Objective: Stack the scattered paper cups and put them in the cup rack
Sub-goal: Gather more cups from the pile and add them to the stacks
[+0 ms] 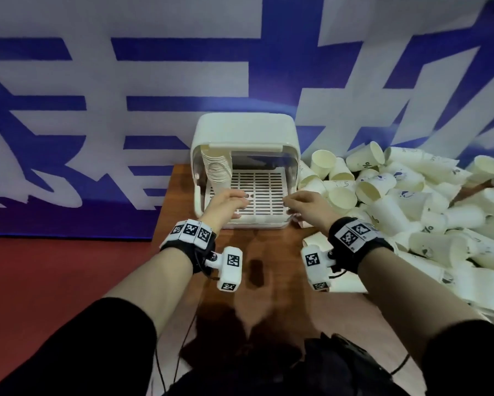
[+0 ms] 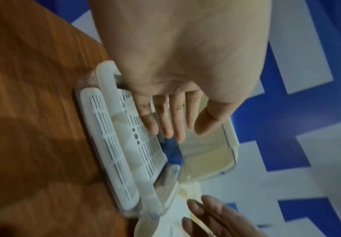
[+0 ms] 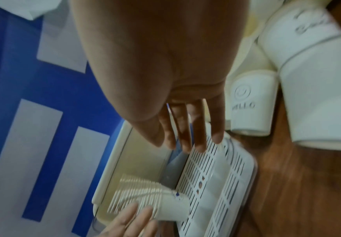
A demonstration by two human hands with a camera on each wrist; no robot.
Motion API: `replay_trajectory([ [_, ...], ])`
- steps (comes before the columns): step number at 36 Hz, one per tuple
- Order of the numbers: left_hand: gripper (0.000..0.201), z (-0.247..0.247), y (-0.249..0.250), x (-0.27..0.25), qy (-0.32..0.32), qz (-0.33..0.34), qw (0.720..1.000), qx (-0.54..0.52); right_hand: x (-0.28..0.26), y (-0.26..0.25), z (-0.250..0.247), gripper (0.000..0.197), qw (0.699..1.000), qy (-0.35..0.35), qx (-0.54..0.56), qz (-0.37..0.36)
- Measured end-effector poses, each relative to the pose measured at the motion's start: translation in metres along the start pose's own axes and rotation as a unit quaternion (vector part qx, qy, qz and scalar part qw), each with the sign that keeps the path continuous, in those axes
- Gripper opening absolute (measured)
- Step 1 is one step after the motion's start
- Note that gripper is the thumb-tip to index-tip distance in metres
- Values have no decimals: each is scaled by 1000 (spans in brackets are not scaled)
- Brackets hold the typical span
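The white cup rack (image 1: 244, 130) stands open at the table's back, its slotted tray (image 1: 264, 192) facing me. A tall stack of paper cups (image 1: 216, 167) stands on the tray at the rack's left side. My left hand (image 1: 240, 205) hovers over the tray's front left, fingers straight and holding nothing. The left wrist view shows the left hand (image 2: 185, 133) above the slots. My right hand (image 1: 288, 205) hovers at the tray's front right, also holding nothing. In the right wrist view the right hand (image 3: 185, 144) is over the tray, with the stack (image 3: 145, 200) beyond it.
A big pile of loose paper cups (image 1: 411, 201) covers the table's right side, right up to the rack. One cup marked HELLO (image 3: 250, 104) lies beside the rack. The wooden table (image 1: 268, 252) is bare in front of the rack. A blue and white banner (image 1: 126, 81) hangs behind.
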State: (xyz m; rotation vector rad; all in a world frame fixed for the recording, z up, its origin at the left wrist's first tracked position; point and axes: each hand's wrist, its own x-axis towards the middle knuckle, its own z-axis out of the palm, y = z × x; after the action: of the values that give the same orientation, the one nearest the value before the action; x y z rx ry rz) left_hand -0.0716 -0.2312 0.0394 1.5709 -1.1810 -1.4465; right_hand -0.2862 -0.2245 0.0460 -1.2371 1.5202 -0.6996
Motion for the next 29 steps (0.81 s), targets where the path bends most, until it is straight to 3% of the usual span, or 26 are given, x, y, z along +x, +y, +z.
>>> replay_trajectory([
  [6,23,53,4,-18,-54,15,997,58,-35,23,-42,18,999,-16,-24,46],
  [12,26,103,-1,-26,-110,22,986,125,-62,49,-83,12,988,-28,-117,97],
  [16,35,132,-6,-29,-132,36,975,174,-79,63,-106,11,964,-66,-236,105],
  [20,44,150,-14,-28,-141,41,960,237,-89,74,-116,29,940,-115,-306,101],
  [24,52,163,-25,-24,-131,55,940,309,-93,85,-119,38,912,-92,-395,60],
  [29,66,178,-34,-21,-114,70,918,373,-88,101,-125,37,937,-58,-329,102],
])
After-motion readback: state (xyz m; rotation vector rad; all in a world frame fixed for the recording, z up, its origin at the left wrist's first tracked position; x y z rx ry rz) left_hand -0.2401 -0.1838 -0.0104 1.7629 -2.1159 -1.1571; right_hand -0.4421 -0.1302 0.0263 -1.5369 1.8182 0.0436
